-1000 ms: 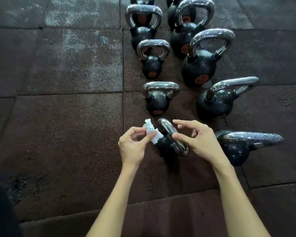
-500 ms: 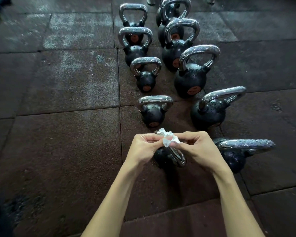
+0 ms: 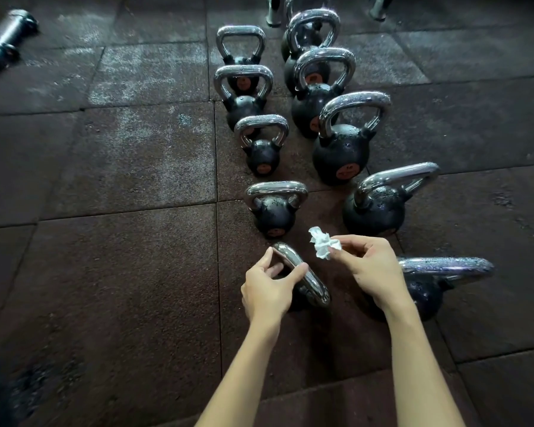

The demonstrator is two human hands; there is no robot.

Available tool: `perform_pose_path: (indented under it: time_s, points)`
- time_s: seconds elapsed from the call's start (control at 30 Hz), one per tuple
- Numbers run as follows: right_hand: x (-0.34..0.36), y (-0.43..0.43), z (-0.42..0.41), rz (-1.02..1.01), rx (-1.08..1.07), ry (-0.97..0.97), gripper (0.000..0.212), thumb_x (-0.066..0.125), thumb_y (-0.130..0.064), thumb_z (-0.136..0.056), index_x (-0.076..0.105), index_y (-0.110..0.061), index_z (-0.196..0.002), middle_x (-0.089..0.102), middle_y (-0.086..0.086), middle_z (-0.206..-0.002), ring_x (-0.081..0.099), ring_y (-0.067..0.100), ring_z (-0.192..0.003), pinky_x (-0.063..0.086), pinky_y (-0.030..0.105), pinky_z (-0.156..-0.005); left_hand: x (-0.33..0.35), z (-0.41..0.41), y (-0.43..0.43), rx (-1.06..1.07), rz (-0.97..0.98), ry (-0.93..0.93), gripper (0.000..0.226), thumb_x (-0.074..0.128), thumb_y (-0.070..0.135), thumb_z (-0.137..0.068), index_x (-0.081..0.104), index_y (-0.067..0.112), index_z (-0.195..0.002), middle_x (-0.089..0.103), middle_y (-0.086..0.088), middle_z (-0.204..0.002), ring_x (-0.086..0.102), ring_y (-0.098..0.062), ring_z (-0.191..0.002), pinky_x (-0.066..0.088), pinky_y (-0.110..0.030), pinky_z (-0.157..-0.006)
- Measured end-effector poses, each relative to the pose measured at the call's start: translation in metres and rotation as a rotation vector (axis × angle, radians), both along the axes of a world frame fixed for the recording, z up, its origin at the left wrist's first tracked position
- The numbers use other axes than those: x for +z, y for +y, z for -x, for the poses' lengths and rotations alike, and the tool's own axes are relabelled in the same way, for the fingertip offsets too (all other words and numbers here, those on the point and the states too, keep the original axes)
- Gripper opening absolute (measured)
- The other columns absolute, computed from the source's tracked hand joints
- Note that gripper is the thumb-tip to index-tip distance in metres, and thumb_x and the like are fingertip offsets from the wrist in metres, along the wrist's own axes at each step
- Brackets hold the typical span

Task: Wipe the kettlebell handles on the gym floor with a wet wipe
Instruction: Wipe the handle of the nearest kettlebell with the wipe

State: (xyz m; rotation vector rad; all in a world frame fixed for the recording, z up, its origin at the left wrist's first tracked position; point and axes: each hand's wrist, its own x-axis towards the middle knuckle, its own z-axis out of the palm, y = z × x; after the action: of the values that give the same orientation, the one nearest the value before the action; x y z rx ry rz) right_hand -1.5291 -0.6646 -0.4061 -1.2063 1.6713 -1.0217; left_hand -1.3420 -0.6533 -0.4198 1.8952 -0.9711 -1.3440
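Black kettlebells with chrome handles stand in two rows on the dark rubber floor. The nearest small kettlebell's handle (image 3: 310, 283) runs slantwise below my hands. My left hand (image 3: 267, 286) holds this handle, with the thumb on its right side and the fingers round its far end. Its black body is mostly hidden under my hand. My right hand (image 3: 373, 269) pinches a crumpled white wet wipe (image 3: 322, 245) in the air, just right of that handle and apart from it. A larger kettlebell (image 3: 444, 266) sits under my right wrist.
More kettlebells stand farther back, such as a small one (image 3: 275, 211) and a big one (image 3: 373, 204). A dumbbell (image 3: 3, 38) lies at the far left. Grey equipment feet (image 3: 273, 13) stand at the top edge. Open rubber floor tiles (image 3: 121, 272) lie to the left.
Half a second ago both hands pinched the wipe together. My left hand has let go and dropped onto the nearest handle. My right hand now holds the wipe alone.
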Motion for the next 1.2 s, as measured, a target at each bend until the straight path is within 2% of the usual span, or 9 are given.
perform_pose_path:
  time_s: [0.23,0.4,0.57,0.73,0.8,0.87,0.97,1.03,1.2]
  points:
    - [-0.007,-0.002,-0.007,-0.033,-0.007,-0.004,0.013,0.084,-0.019,-0.083,0.083,-0.022,-0.096,0.08,-0.011,-0.085,0.075,0.004,-0.087,0.057,0.026,-0.087,0.005,0.008,-0.001,-0.073,0.095,-0.165,0.088,0.087,0.048,-0.076,0.047,0.032,-0.154,0.075,0.019,-0.118,0.06,-0.006,-0.129,0.036,-0.021,-0.098]
    - [-0.013,-0.011,-0.012,-0.049,0.009,0.006,0.014,0.085,-0.017,-0.082,0.083,-0.023,-0.095,0.08,-0.012,-0.085,0.075,0.003,-0.087,0.054,0.021,-0.082,0.005,0.002,-0.004,-0.1,0.127,-0.178,0.09,0.087,0.049,-0.073,0.05,0.029,-0.152,0.077,0.017,-0.111,0.068,-0.004,-0.116,0.039,-0.017,-0.095]
    - [-0.018,-0.023,-0.014,-0.083,0.095,0.062,0.016,0.086,-0.018,-0.081,0.083,-0.03,-0.091,0.079,-0.01,-0.082,0.072,0.001,-0.081,0.052,0.017,-0.076,0.004,-0.008,0.001,-0.04,0.139,-0.154,0.087,0.09,0.044,-0.069,0.056,0.03,-0.147,0.077,0.02,-0.105,0.066,0.0,-0.117,0.041,-0.017,-0.099]
    - [-0.032,-0.032,-0.024,-0.116,0.175,0.174,0.016,0.088,-0.021,-0.078,0.082,-0.028,-0.09,0.071,-0.022,-0.071,0.059,-0.013,-0.062,0.039,0.008,-0.062,-0.001,-0.033,0.004,-0.123,0.09,-0.102,0.089,0.094,0.039,-0.069,0.055,0.029,-0.148,0.074,0.029,-0.092,0.071,0.012,-0.083,0.052,-0.026,-0.104]
    - [-0.041,-0.034,-0.034,-0.103,0.216,0.222,0.015,0.089,-0.024,-0.076,0.082,-0.03,-0.086,0.073,-0.019,-0.087,0.054,-0.015,-0.063,0.038,0.008,-0.06,-0.001,-0.042,0.0,-0.162,0.079,-0.093,0.089,0.095,0.035,-0.069,0.056,0.026,-0.147,0.075,0.025,-0.086,0.071,0.013,-0.08,0.054,-0.025,-0.102]
    - [-0.048,-0.036,-0.043,-0.12,0.276,0.245,0.013,0.089,-0.025,-0.075,0.081,-0.032,-0.083,0.075,-0.017,-0.096,0.054,-0.013,-0.062,0.039,0.009,-0.06,0.0,-0.051,-0.005,-0.186,0.083,-0.076,0.087,0.097,0.033,-0.068,0.058,0.024,-0.146,0.076,0.022,-0.088,0.071,0.013,-0.082,0.054,-0.023,-0.1]
    - [-0.057,-0.035,-0.058,-0.149,0.363,0.262,0.013,0.088,-0.024,-0.075,0.081,-0.029,-0.085,0.073,-0.017,-0.077,0.054,-0.01,-0.058,0.037,0.009,-0.058,-0.006,-0.069,-0.006,-0.2,0.068,-0.041,0.083,0.097,0.025,-0.068,0.061,0.02,-0.143,0.079,0.012,-0.103,0.071,0.013,-0.086,0.054,-0.015,-0.094]
    - [-0.06,-0.036,-0.07,-0.139,0.371,0.256,0.015,0.088,-0.02,-0.074,0.079,-0.026,-0.085,0.07,-0.014,-0.072,0.056,-0.012,-0.059,0.037,0.007,-0.058,-0.014,-0.085,-0.004,-0.192,0.046,0.004,0.081,0.096,0.018,-0.069,0.062,0.018,-0.142,0.079,0.009,-0.107,0.072,0.006,-0.096,0.055,-0.021,-0.098]
    - [-0.064,-0.04,-0.089,-0.12,0.43,0.21,0.032,0.084,-0.014,-0.08,0.081,-0.029,-0.108,0.078,-0.014,-0.088,0.067,-0.008,-0.077,0.049,0.009,-0.074,-0.028,-0.113,0.002,-0.198,0.025,0.13,0.082,0.091,0.003,-0.072,0.056,0.01,-0.146,0.076,0.005,-0.117,0.07,0.001,-0.109,0.053,-0.01,-0.083]
